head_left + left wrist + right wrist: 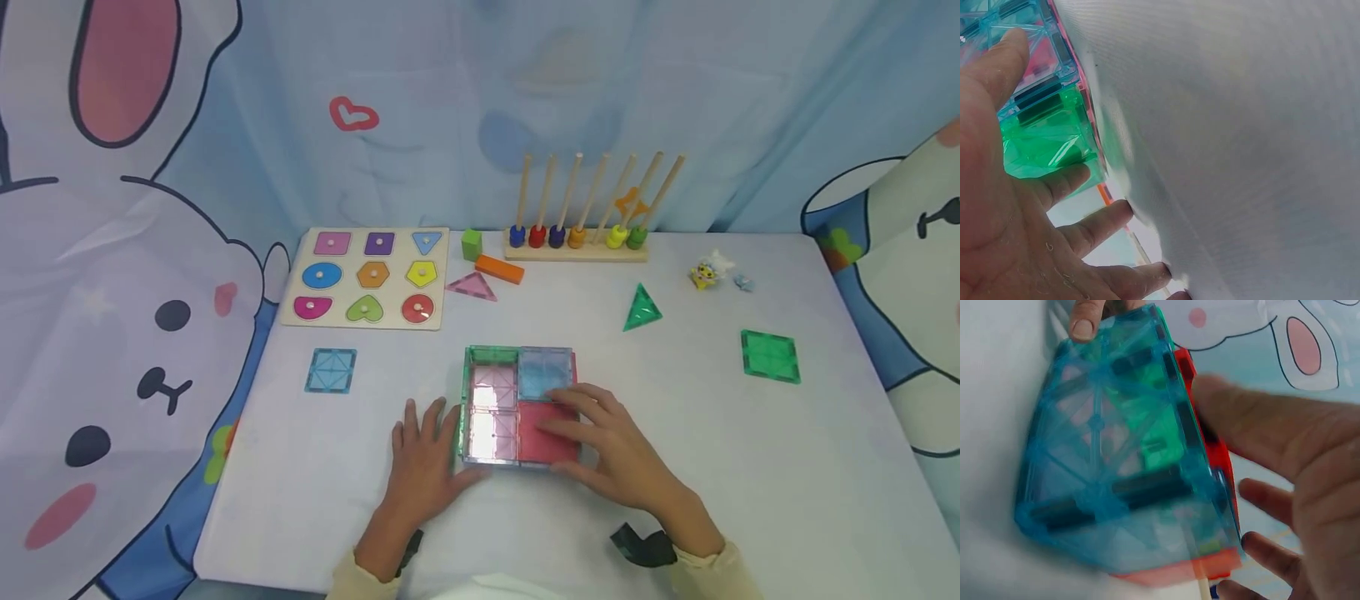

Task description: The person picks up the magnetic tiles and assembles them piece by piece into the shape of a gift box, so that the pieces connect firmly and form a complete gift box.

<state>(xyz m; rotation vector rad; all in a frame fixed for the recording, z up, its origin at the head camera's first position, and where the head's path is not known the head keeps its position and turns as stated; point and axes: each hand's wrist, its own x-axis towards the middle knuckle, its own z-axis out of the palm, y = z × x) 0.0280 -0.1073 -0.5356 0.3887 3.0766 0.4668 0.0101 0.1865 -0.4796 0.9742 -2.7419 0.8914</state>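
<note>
A box built of see-through magnetic tiles (pixel 495 435) stands at the table's front middle. Its right half is topped by a red tile (pixel 551 446) and a light-blue tile (pixel 543 372); pinkish tiles show in the left half. Against its left side, my left hand (pixel 422 467) has fingers spread, fingertips down by the tabletop. In the left wrist view its thumb lies against a blue wall tile (pixel 1054 47), with a green wall tile (pixel 1047 140) beside it. Over the top right, my right hand (pixel 622 454) reaches with loosely extended fingers, index and middle fingertips at the top tiles.
Loose tiles lie around: blue square (pixel 331 371), pink triangle (pixel 472 286), green triangle (pixel 642 309), green square (pixel 771 357). Behind are a shape puzzle board (pixel 341 321), green block (pixel 472 244), orange block (pixel 499 269), peg stand (pixel 577 255) with beads, and small figurine (pixel 705 273).
</note>
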